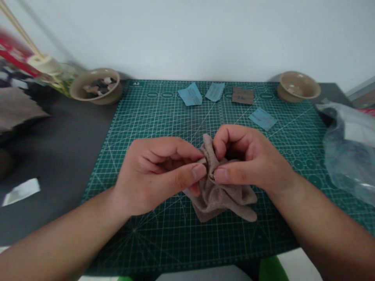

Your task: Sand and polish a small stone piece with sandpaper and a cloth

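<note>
Both hands meet over a crumpled piece of brownish-pink fabric (218, 197) above the green cutting mat (140, 249). Thumb and index finger of my left hand (159, 171) pinch the gathered fabric, with a small pale bit, perhaps a fold, at their tips. Opposite it, my right hand (249, 160) grips the cloth between thumb and curled fingers. A twisted peak of the fabric stands up between the hands, and its loose folds hang below toward me. Whatever lies inside the gathered part is hidden.
Blue paper pieces (190, 95) and a brown labelled square (243, 96) lie at the mat's back. A bowl of small dark and light pieces (96, 97) stands left, another bowl (299, 95) right. Clear plastic bag (340, 144) at right; reed diffuser (47, 64) at far left.
</note>
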`<state>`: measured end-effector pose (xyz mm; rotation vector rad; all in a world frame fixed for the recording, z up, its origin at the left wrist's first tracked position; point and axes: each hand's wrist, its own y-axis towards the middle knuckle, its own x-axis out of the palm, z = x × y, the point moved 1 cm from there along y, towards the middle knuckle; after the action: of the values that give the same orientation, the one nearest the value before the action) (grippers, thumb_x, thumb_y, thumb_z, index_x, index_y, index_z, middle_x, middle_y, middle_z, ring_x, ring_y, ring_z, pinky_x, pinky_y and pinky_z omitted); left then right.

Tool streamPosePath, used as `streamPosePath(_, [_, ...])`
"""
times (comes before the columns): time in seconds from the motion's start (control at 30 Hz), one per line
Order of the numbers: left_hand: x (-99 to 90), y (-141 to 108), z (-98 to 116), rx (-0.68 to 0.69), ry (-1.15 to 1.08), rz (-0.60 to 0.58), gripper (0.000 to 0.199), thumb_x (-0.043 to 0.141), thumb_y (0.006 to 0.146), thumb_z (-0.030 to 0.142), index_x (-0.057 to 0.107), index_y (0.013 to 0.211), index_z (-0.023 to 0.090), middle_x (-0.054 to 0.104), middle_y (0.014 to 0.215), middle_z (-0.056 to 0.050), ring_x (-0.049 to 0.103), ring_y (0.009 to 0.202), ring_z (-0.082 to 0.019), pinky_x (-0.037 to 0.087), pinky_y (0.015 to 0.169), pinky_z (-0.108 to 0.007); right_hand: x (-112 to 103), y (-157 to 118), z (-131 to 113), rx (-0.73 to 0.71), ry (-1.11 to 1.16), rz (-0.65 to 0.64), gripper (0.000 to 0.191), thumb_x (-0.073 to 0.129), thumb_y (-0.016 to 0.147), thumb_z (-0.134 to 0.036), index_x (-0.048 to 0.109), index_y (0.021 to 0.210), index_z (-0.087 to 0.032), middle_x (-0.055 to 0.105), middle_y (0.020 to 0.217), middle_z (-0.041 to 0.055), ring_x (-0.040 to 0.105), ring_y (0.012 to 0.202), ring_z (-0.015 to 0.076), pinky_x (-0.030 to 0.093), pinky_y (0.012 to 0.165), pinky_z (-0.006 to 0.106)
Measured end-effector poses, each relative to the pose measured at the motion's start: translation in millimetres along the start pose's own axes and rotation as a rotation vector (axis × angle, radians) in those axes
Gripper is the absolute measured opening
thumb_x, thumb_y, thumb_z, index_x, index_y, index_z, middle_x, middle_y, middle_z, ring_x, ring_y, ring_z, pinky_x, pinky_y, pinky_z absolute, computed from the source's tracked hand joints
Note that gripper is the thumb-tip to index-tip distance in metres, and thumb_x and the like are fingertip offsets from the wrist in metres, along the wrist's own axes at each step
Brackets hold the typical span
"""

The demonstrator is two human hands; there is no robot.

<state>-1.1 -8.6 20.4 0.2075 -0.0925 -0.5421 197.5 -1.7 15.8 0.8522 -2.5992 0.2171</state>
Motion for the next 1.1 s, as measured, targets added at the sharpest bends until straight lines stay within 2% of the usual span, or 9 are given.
streamPosePath(0.17, [-0.3, -0.3, -0.9, 0.000, -0.051, -0.040, 0.018, 0.073, 0.085, 0.006, 0.075, 0.102, 0.014, 0.078, 0.076, -0.002, 0.075, 0.058, -0.015, 0.065, 0.054, -0.017, -2.2, 0.9, 1.0, -0.043, 0.056, 0.003, 0.026, 0.079, 0.073, -0.003, 0.057, 0.080, -0.015, 0.070, 0.077, -0.0016, 0.065, 0.065, 0.0079, 0.052, 0.058, 0.016])
streamPosePath(0.33, [-1.9, -1.6, -0.5, -0.044, -0.136, -0.075, 0.023, 0.070, 0.086, 0.004, 0.074, 0.105, 0.015, 0.078, 0.081, 0.000, 0.076, 0.062, -0.015, 0.066, 0.057, -0.019, -2.6, 1.6, 2.4, -0.015, 0.075, -0.005, 0.027, 0.081, 0.071, -0.005, 0.057, 0.079, -0.015, 0.069, 0.075, -0.0019, 0.064, 0.063, 0.0086, 0.053, 0.055, 0.017])
streamPosePath(0.57, [-2.7, -3.2, -2.6, -0.025, -0.252, -0.105, 0.034, 0.067, 0.085, -0.003, 0.071, 0.115, 0.014, 0.079, 0.090, 0.000, 0.078, 0.069, -0.015, 0.067, 0.063, -0.021, -1.6, 2.4, 1.6, -0.026, 0.102, -0.008, 0.025, 0.080, 0.072, -0.004, 0.057, 0.078, -0.014, 0.069, 0.076, -0.0015, 0.065, 0.064, 0.0084, 0.054, 0.057, 0.017])
streamPosePath(1.1, [-0.9, -6.1, -2.2, 0.084, -0.104, -0.104, 0.037, 0.072, 0.082, -0.003, 0.067, 0.116, 0.013, 0.077, 0.089, -0.002, 0.078, 0.068, -0.016, 0.068, 0.062, -0.022, -0.7, 1.0, 2.7, -0.013, 0.127, 0.019, 0.025, 0.080, 0.074, -0.004, 0.058, 0.082, -0.015, 0.068, 0.077, -0.0029, 0.066, 0.065, 0.0075, 0.054, 0.059, 0.016])
